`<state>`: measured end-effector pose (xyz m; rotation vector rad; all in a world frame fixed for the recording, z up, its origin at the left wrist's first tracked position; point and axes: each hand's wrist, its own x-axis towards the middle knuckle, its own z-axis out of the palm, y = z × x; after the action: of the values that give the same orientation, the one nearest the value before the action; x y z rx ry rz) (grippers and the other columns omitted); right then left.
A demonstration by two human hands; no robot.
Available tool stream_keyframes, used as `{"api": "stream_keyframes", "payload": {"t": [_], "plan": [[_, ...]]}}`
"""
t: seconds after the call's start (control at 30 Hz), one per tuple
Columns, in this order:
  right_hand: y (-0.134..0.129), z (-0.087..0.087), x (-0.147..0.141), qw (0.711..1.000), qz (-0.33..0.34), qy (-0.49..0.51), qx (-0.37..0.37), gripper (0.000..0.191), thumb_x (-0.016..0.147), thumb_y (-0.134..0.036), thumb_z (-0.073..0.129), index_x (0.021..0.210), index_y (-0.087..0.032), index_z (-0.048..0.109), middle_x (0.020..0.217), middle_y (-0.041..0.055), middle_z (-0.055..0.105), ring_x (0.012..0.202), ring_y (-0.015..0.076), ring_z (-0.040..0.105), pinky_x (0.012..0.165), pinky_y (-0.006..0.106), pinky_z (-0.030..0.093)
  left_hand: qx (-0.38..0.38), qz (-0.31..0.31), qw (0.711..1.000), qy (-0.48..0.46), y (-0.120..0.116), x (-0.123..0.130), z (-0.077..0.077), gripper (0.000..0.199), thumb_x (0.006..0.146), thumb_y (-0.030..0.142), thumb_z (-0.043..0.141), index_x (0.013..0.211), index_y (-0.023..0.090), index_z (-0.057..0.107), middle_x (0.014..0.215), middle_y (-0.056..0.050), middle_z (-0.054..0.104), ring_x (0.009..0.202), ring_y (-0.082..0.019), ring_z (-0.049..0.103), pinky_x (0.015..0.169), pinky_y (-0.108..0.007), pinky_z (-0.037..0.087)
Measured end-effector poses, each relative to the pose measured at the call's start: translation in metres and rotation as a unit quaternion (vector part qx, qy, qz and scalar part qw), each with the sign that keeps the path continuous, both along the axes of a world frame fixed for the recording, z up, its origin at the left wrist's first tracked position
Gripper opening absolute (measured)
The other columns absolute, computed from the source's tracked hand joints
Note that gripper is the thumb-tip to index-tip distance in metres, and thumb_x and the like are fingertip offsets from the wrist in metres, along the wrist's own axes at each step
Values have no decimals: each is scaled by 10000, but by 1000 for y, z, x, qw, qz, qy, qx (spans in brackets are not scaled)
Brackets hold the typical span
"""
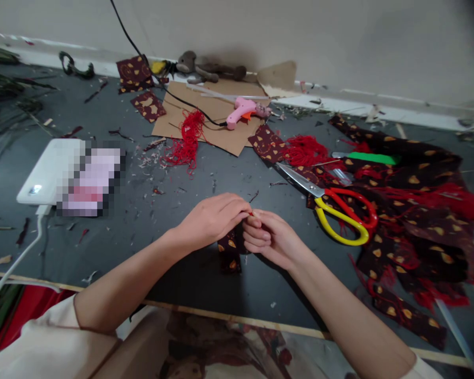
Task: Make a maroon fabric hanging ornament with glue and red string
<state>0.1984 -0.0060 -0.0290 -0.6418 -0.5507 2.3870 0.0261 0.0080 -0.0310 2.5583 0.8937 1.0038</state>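
Observation:
My left hand (217,217) and my right hand (274,237) meet at the fingertips above the middle of the table. Both are closed in a pinch, and a tiny bit of red shows where they touch. Out from under them hangs a dark maroon fabric strip (229,253) with gold heart-like shapes. My fingers cover its upper end. The fingers of my right hand are curled towards the palm. To the right of the hands lie scissors (326,202) with one red and one yellow handle, blades pointing up and left.
A pink glue gun (243,111) lies on a cardboard sheet (217,138) beside red thread (189,139). Patterned fabric (414,150), more red thread and a green-handled tool (373,157) heap at right. At left are a white power bank (49,171) and a phone (90,181).

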Motion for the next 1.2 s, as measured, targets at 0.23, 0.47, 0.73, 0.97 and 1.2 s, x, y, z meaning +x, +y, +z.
{"api": "stream_keyframes", "payload": {"t": [0.23,0.47,0.73,0.97,1.2], "plan": [[7,-2,8,949,-59,-239,195,331,891,-384,465,629,-183,459,495,-60,350,440,82,298,466,223,311,-127,45,991,9,2,1,5,123,921,170,411,899,151,530,851,-37,613,781,-129,564,734,-242,453],[7,-2,16,536,-261,-508,621,351,832,-280,548,1167,-209,475,1335,144,457,1267,279,399,1044,496,303,-202,58,978,-2,2,2,6,128,917,198,408,895,169,531,847,-34,597,790,-143,563,743,-267,445],[-4,-11,5,609,-108,-487,617,347,905,-203,464,1246,-237,409,1158,76,618,994,173,625,843,307,493,-273,39,961,-35,2,4,2,118,908,218,438,844,170,524,838,-21,605,786,-135,567,729,-248,439],[-3,-3,9,602,-82,-546,577,187,879,-244,483,1061,-207,503,823,33,662,650,159,629,594,258,438,-296,35,954,-31,4,5,1,125,907,230,441,867,164,540,810,-12,590,760,-127,546,698,-239,414],[2,-4,14,515,-78,-567,638,191,914,-317,435,955,-196,578,795,67,678,677,187,633,609,275,423,-368,45,926,-73,4,6,5,107,868,214,470,816,163,549,702,23,553,640,-97,501,615,-216,397]]}}
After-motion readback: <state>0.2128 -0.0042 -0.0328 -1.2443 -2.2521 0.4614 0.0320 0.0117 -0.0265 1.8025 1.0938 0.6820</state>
